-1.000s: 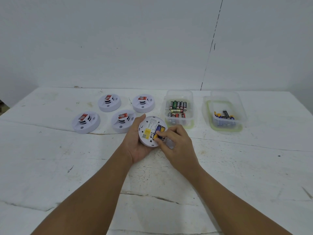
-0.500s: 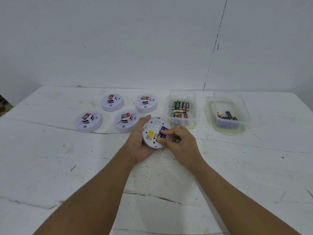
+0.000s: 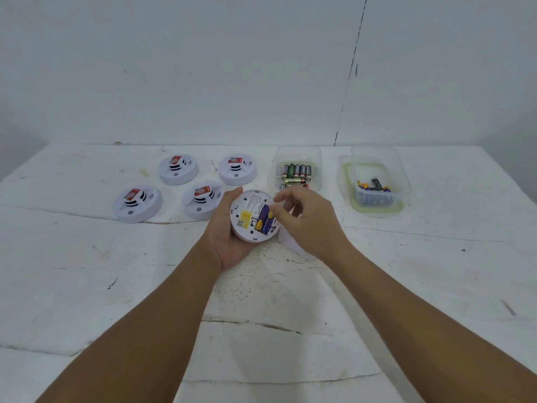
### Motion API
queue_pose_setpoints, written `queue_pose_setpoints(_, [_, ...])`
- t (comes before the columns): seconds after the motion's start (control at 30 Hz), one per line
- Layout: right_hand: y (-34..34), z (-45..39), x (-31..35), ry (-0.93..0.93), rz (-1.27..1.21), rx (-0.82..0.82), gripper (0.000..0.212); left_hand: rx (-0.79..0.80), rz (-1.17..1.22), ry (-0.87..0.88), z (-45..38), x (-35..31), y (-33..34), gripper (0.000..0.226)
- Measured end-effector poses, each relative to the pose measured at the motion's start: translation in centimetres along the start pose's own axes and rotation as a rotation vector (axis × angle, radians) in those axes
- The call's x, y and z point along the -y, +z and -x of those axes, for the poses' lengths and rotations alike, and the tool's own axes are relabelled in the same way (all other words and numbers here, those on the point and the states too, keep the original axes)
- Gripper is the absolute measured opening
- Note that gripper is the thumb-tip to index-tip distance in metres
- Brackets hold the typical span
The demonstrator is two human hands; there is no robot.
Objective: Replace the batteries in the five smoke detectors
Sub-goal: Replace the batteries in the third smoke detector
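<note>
My left hand (image 3: 228, 245) cups a white smoke detector (image 3: 247, 212) turned back side up, its open bay showing two purple-and-yellow batteries (image 3: 263, 219). My right hand (image 3: 311, 225) hovers over the detector's right edge, fingers curled, thumb and forefinger pinching the upper end of one battery. A white cover plate (image 3: 290, 244) lies on the table under that hand, mostly hidden. Several other smoke detectors stand face up to the left, the nearest (image 3: 202, 200) just beside my left thumb.
A clear tub (image 3: 299, 152) with several green and black batteries sits right behind my right hand. Another clear tub (image 3: 376, 212) with a green-rimmed base holds several purple batteries at the far right. The white table (image 3: 261, 301) is cracked and meets a white wall.
My right hand has lifted a little off the battery bay, so both batteries now show. My left hand has tilted the detector more towards me.
</note>
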State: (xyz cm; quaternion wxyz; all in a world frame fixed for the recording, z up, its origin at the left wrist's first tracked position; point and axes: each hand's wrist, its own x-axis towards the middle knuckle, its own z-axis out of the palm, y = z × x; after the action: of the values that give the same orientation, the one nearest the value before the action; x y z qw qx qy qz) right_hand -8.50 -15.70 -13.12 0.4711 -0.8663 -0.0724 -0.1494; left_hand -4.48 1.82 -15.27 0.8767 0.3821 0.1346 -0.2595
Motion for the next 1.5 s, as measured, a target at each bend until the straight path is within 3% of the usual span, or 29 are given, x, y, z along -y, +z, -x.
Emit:
queue_pose_setpoints(0.07, [-1.1, -0.4, 0.3, 0.043, 0.172, 0.069, 0.018, -0.005, 0.000, 0.001, -0.1, 0.0, -0.1, 0.051])
queue_pose_setpoints(0.23, [-1.9, 0.6, 0.3, 0.250, 0.633, 0.466, 0.065, 0.007, 0.006, -0.005, -0.2, 0.1, -0.1, 0.053])
queue_pose_setpoints(0.47, [-2.1, 1.0, -0.5, 0.354, 0.551, 0.398, 0.070, 0.009, 0.003, 0.000, 0.1, 0.1, 0.1, 0.052])
queue_pose_setpoints(0.6, [-2.7, 1.4, -1.3, 0.400, 0.437, 0.371, 0.060, 0.008, 0.012, -0.010, 0.3, 0.0, 0.1, 0.053])
queue_pose_setpoints(0.67, [-3.0, 1.6, -1.6, 0.354, 0.363, 0.273, 0.062, 0.013, 0.014, -0.017, 0.3, 0.0, 0.1, 0.054])
queue_pose_setpoints(0.77, [-2.9, 1.8, -0.5, 0.144, 0.231, 0.111, 0.069, 0.028, 0.017, -0.008, 0.5, -0.1, 0.3, 0.052])
queue_pose_setpoints(0.97, [0.5, 0.8, 1.8, -0.185, 0.103, 0.154, 0.065, 0.114, 0.016, -0.023, 1.0, -0.2, 0.3, 0.057])
queue_pose_setpoints(1.2, [2.1, -0.3, 0.8, -0.236, 0.132, 0.220, 0.044, 0.128, 0.022, -0.046, 0.9, 0.0, 0.0, 0.060])
queue_pose_setpoints(1.5, [2.0, -1.1, -0.4, -0.258, 0.141, 0.225, 0.042, 0.155, 0.048, -0.064, 0.8, -0.2, 0.1, 0.060])
